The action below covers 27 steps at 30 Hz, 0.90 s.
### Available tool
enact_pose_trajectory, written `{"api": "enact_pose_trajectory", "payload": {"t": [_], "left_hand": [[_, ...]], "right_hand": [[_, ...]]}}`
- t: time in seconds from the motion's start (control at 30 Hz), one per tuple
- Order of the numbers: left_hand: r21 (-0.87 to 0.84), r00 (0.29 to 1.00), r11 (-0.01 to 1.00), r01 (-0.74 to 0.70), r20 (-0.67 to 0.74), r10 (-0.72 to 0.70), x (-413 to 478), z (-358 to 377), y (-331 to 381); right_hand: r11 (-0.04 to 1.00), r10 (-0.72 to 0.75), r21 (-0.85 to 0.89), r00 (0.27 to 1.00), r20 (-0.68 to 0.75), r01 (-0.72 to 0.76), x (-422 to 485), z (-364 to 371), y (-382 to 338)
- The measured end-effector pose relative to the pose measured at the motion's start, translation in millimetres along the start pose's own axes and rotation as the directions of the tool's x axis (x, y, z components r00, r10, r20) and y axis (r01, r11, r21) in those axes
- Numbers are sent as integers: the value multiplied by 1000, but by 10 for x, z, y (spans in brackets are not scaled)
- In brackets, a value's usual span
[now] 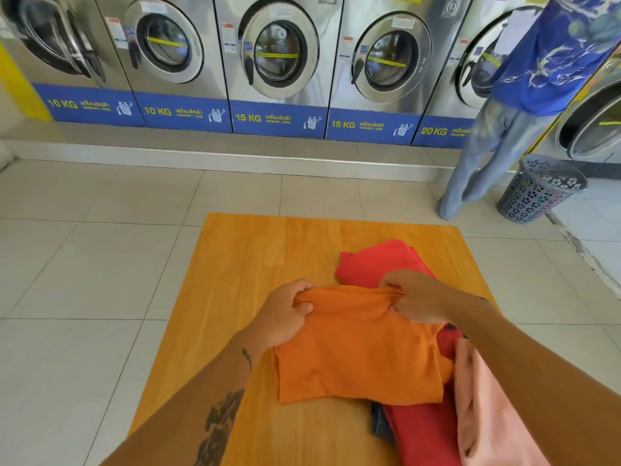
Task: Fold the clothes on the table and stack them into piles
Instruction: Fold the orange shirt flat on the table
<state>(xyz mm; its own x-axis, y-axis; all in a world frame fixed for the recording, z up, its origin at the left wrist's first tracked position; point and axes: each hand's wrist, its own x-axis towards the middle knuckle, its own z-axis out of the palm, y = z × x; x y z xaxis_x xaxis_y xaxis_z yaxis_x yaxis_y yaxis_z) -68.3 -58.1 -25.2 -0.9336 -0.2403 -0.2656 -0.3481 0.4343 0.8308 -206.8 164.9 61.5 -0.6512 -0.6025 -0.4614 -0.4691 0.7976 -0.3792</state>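
Hands are gripping the orange garment (358,348) by its far edge over the wooden table (235,264). Left hand (285,314) is fisting the left corner, fingers curled tight around bunched cloth. Right hand (416,297) is pinching the right corner, fingers closed on fabric. Garment is lying mostly flat, overlapping red clothes (379,260) and touching a pink piece (487,415) at right.

Pretty bright, even daylight; soft glare on the steel washing machines (279,52), fisheye bending at edges, slightly soft overall.
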Motion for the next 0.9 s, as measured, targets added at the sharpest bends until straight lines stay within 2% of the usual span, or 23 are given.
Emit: {"api": "enact_pose_trajectory", "payload": {"t": [0.13,0.23,0.37,0.47,0.7,0.8,0.83,0.9], "left_hand": [[-40,990,999,-7,-141,1,-71,-410,-212],[12,962,1000,-15,-274,18,-55,-693,-376],[59,923,998,-9,-384,31,83,-1031,-557],[64,905,998,-17,-423,43,265,-1235,-616],[184,880,983,-31,-462,114,917,-1570,-619],[210,871,977,-32,-474,131,1179,-1635,-623],[236,873,972,-4,-473,118,1246,-1636,-640],[408,871,908,93,-475,124,1330,-1602,-702]], "right_hand": [[995,-89,46,994,-66,92,238,95,-419],[982,-120,131,983,-140,138,460,244,-667],[961,-132,216,973,-188,172,835,406,-898],[951,-108,258,963,-246,173,1109,439,-1013],[964,-41,234,943,-330,123,1724,280,-1164],[982,-2,175,932,-364,71,1943,232,-1175],[995,3,96,922,-387,37,1999,243,-1171],[989,-14,-141,903,-429,-51,2050,311,-1168]]}}
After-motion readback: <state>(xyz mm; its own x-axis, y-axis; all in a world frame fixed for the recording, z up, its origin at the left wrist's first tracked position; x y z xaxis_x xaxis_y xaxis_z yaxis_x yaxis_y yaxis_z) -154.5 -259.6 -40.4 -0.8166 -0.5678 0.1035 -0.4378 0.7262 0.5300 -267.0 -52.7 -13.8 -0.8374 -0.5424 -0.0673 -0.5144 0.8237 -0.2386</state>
